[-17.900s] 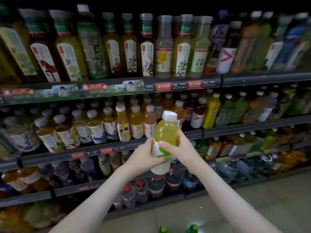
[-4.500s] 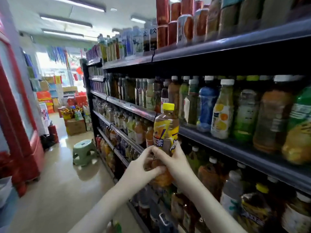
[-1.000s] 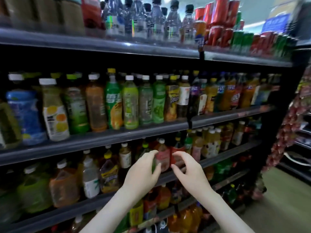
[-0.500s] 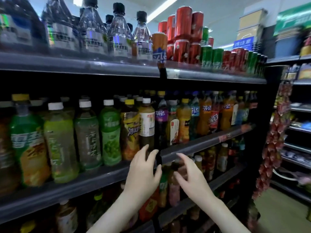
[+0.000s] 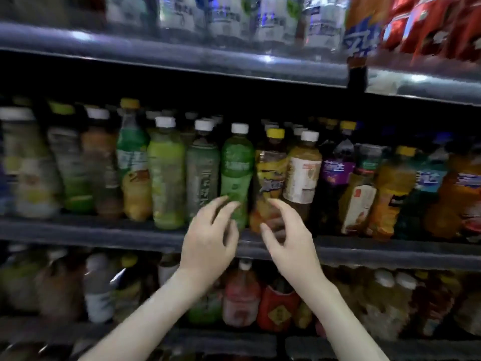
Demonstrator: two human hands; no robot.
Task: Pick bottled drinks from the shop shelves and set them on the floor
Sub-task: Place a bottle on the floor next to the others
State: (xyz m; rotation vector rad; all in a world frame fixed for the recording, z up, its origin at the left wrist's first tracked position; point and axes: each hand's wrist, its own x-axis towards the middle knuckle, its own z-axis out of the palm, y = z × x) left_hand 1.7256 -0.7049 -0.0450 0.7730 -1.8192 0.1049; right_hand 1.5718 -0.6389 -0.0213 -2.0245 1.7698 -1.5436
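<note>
A row of bottled drinks stands on the middle shelf [image 5: 104, 234]. My left hand [image 5: 209, 235] is raised in front of a green bottle with a white cap [image 5: 236, 168], fingers apart, fingertips at its lower part. My right hand [image 5: 287, 237] is beside it, fingers spread and curled in front of the base of an amber bottle with a yellow cap and yellow label [image 5: 270, 175]. Neither hand encloses a bottle. The picture is blurred by motion.
A brown bottle with a white label [image 5: 303, 173] stands right of the amber one. Clear bottles and red cans fill the top shelf [image 5: 182, 58]. More bottles crowd the lower shelf [image 5: 240, 298]. The floor is out of view.
The view has swung left and closer to the middle shelf. Both hands have risen from the shelf below to the bases of the green and amber bottles, still holding nothing.
</note>
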